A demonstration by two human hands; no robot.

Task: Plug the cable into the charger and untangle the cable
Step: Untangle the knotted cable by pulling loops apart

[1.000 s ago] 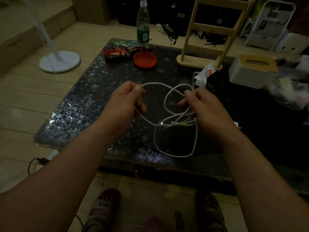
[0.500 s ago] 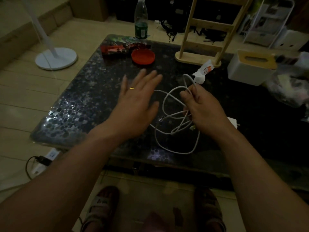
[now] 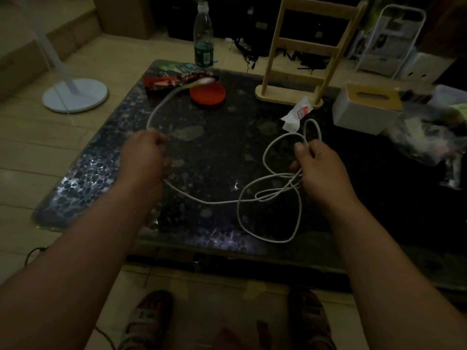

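My left hand (image 3: 144, 157) grips one strand of cable (image 3: 214, 202), right hand (image 3: 316, 168) pinches the loops; I'd draw apart slowly so nothing knots.

Glossy pebble-patterned table top (image 3: 106, 170), matt white cable (image 3: 209, 202), pale wooden rack (image 3: 285, 94), clear plastic bottle (image 3: 203, 34).

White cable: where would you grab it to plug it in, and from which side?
Probably the thicker plug end, blurred beside the red lid. Come from above, pinching behind the tip: it points right, and the cable runs back to the left hand.
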